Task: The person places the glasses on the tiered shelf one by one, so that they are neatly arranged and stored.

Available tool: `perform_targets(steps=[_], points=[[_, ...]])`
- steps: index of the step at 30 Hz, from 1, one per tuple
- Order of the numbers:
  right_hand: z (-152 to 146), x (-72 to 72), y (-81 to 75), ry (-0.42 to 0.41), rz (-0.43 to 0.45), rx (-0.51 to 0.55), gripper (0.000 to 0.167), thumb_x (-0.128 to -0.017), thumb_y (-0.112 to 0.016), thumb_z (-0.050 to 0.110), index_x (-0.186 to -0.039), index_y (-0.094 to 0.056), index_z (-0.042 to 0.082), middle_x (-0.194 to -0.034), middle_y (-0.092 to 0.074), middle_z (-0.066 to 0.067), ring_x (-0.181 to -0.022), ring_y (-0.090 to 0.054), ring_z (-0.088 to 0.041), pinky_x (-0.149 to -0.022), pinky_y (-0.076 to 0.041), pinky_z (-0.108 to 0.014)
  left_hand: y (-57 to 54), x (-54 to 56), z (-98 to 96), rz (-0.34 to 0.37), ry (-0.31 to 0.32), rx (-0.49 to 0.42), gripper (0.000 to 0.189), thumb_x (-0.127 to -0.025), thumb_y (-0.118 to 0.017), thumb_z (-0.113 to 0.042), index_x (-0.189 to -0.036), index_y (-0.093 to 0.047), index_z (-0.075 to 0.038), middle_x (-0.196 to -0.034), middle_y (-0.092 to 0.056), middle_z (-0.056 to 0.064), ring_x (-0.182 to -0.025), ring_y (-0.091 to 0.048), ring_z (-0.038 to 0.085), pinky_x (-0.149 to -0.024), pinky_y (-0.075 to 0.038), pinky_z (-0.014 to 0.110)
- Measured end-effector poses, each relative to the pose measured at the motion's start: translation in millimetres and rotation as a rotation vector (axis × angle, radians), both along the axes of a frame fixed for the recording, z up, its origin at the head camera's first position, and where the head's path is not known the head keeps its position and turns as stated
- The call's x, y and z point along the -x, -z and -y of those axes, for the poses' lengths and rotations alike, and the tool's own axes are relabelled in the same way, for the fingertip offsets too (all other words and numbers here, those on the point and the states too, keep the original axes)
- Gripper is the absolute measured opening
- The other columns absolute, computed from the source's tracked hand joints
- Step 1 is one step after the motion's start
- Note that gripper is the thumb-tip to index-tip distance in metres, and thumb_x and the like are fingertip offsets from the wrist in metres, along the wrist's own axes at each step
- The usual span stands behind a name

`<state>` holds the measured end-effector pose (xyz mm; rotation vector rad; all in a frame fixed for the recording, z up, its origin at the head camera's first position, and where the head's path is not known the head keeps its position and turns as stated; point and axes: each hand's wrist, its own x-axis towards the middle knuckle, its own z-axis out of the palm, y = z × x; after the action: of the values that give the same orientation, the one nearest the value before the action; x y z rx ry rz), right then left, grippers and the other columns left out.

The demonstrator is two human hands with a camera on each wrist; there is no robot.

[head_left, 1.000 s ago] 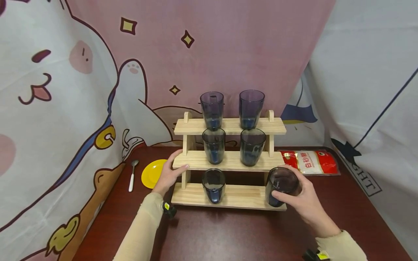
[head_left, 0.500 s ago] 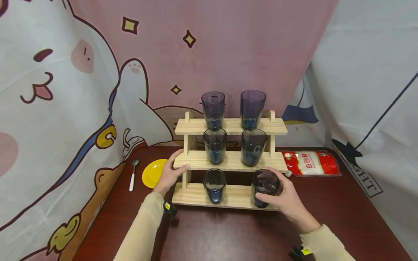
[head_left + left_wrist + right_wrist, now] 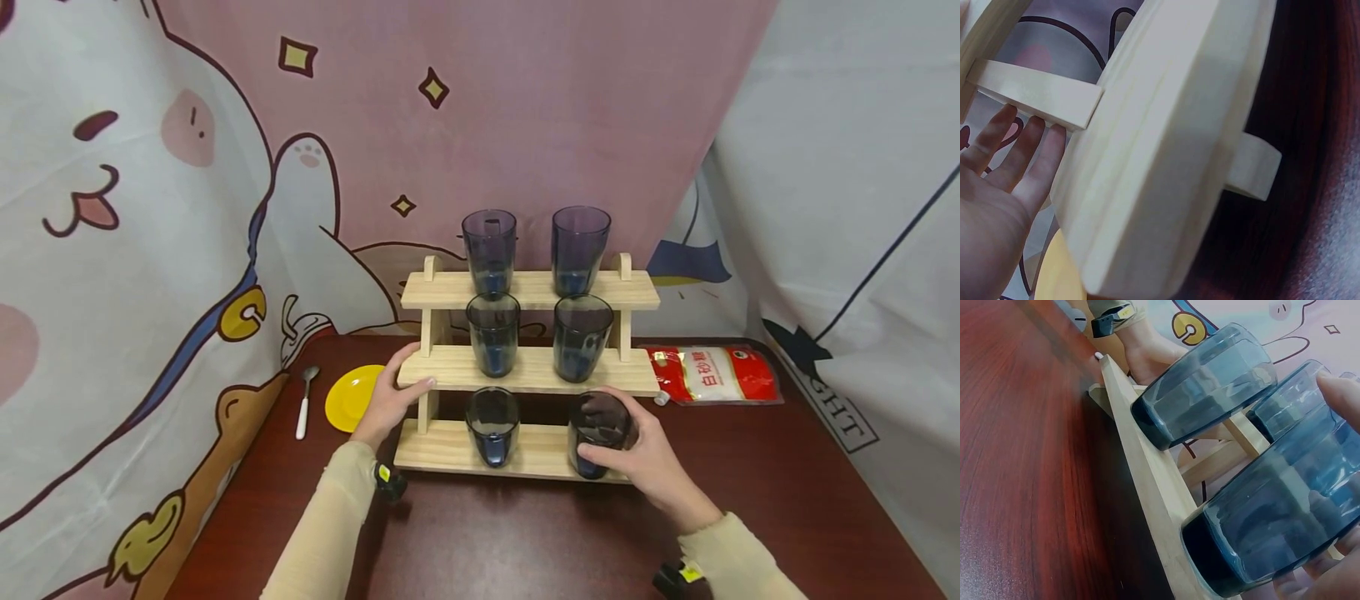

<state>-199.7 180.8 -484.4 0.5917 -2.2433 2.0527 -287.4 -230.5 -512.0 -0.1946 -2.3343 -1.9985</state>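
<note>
A three-tier wooden display shelf (image 3: 450,454) stands on the table, bearing dark tinted drinking glasses. My right hand (image 3: 645,458) holds a glass (image 3: 597,425) at the right part of the bottom tier, thumb in front and fingers round the far side; in the right wrist view, this glass (image 3: 1260,512) has its base against the board. Left of it on the same tier stands another glass (image 3: 492,429). My left hand (image 3: 386,404) grips the left end of the middle tier, thumb at its front edge. In the left wrist view its fingers (image 3: 1044,159) touch an upright.
Two glasses stand on the middle tier, including one glass (image 3: 582,342) at right, and two on top. A yellow plate (image 3: 348,400) and a white-handled spoon (image 3: 303,408) lie left of the shelf. A red-and-white packet (image 3: 712,375) lies to the right. Printed cloth (image 3: 487,108) hangs behind.
My right hand has moved left along the bottom tier with its glass, from the right end towards the other glass. My left hand has kept its place on the shelf.
</note>
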Motion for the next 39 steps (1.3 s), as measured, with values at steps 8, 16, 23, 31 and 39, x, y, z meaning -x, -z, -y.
perform_targets(steps=[8, 16, 23, 31, 39], points=[[6, 1.6, 4.1, -0.01, -0.011, 0.005, 0.078, -0.081, -0.085, -0.007, -0.15, -0.05, 0.005, -0.135, -0.062, -0.021, -0.118, -0.065, -0.025, -0.097, -0.056, -0.028, -2.9, -2.1, -0.2, -0.013, -0.007, 0.016, 0.066, -0.096, -0.08, -0.018, -0.154, -0.051, -0.033, -0.156, -0.048, 0.007, -0.117, -0.06, 0.034, -0.095, -0.055, 0.043], [10, 1.3, 4.5, -0.016, -0.032, -0.004, 0.08, -0.082, -0.085, -0.007, -0.151, -0.047, 0.0, -0.135, -0.061, -0.019, -0.119, -0.066, -0.021, -0.097, -0.056, -0.027, 0.3, -0.2, 0.1, -0.031, -0.007, 0.013, 0.065, -0.096, -0.079, -0.017, -0.153, -0.052, -0.034, -0.156, -0.048, 0.005, -0.119, -0.06, 0.032, -0.097, -0.055, 0.043], [14, 2.5, 6.6, -0.01, -0.053, 0.01, 0.081, -0.08, -0.086, -0.009, -0.15, -0.047, -0.001, -0.134, -0.062, -0.019, -0.119, -0.065, -0.019, -0.097, -0.056, -0.028, 1.2, 0.0, -0.1, -0.038, -0.005, 0.006, 0.068, -0.096, -0.079, -0.014, -0.155, -0.05, -0.029, -0.155, -0.05, 0.01, -0.117, -0.061, 0.031, -0.094, -0.056, 0.037], [9, 2.7, 6.7, 0.002, -0.108, -0.04, 0.086, -0.078, -0.088, -0.008, -0.153, -0.046, 0.003, -0.136, -0.062, -0.022, -0.121, -0.064, -0.018, -0.099, -0.053, -0.025, -0.7, 0.1, -0.8, -0.035, -0.007, 0.009, 0.068, -0.095, -0.08, -0.017, -0.154, -0.051, -0.033, -0.156, -0.049, 0.006, -0.118, -0.06, 0.032, -0.098, -0.055, 0.041], [-12, -4.3, 1.8, 0.084, -0.104, -0.144, 0.091, -0.077, -0.089, -0.004, -0.155, -0.044, 0.006, -0.138, -0.065, -0.019, -0.123, -0.06, -0.002, -0.097, -0.049, -0.02, -0.3, -0.6, 0.4, -0.021, -0.007, -0.003, 0.07, -0.095, -0.081, -0.018, -0.155, -0.05, -0.036, -0.157, -0.048, 0.003, -0.121, -0.059, 0.033, -0.098, -0.055, 0.044]])
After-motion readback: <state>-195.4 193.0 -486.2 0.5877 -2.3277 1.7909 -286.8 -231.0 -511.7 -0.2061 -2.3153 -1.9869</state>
